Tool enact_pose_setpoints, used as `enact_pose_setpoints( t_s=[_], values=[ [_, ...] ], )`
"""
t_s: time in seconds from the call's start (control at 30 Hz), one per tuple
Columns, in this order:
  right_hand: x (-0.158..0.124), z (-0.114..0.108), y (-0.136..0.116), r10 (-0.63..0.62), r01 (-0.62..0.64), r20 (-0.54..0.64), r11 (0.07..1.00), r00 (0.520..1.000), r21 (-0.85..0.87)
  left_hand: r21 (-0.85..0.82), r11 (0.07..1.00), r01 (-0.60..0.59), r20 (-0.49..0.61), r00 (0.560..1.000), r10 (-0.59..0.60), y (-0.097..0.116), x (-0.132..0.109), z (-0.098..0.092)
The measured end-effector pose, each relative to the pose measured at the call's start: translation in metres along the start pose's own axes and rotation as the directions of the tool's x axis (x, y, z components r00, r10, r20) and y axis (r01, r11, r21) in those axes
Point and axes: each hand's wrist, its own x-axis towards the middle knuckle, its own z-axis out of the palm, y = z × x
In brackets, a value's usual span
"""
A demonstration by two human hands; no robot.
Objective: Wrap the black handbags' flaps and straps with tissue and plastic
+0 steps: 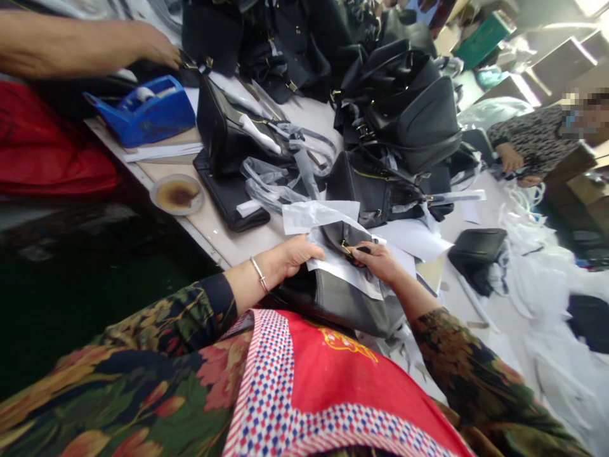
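Observation:
A dark grey leather handbag (333, 301) lies against my red apron at the table's near edge, partly wrapped in white paper (342, 263). My left hand (292, 257), with a thin bangle on the wrist, is closed on the paper and the bag's left side. My right hand (378, 260) pinches a small dark strap end by a gold fitting (346, 249) at the bag's top.
Several black handbags (404, 108) and clear plastic wrap (280, 168) are piled across the table. A blue tape dispenser (147, 114) and a stained round dish (177, 194) sit at left. Another person's arm (85, 44) reaches in top left; a co-worker (537, 136) sits right.

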Motion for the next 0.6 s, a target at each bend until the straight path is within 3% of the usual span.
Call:
enact_pose_setpoints(
  t_s=[0.13, 0.3, 0.47, 0.6],
  values=[
    [-0.003, 0.001, 0.000, 0.013, -0.013, -0.014, 1.000, 1.000, 0.001, -0.089, 0.991, 0.095, 0.126, 0.989, -0.084, 0.000, 0.002, -0.001],
    [-0.006, -0.009, -0.001, 0.018, -0.018, 0.020, 1.000, 1.000, -0.010, -0.138, 0.981, 0.135, 0.136, 0.984, -0.117, -0.003, 0.005, 0.000],
    [-0.006, -0.015, -0.004, -0.182, 0.190, 0.058, 0.962, 0.982, -0.197, -0.123, 0.974, 0.191, 0.127, 0.976, -0.176, -0.007, 0.010, -0.003],
    [-0.010, -0.013, -0.006, -0.274, 0.279, 0.056, 0.930, 0.960, -0.238, -0.134, 0.977, 0.163, 0.126, 0.981, -0.146, -0.009, 0.013, -0.003]
  ],
)
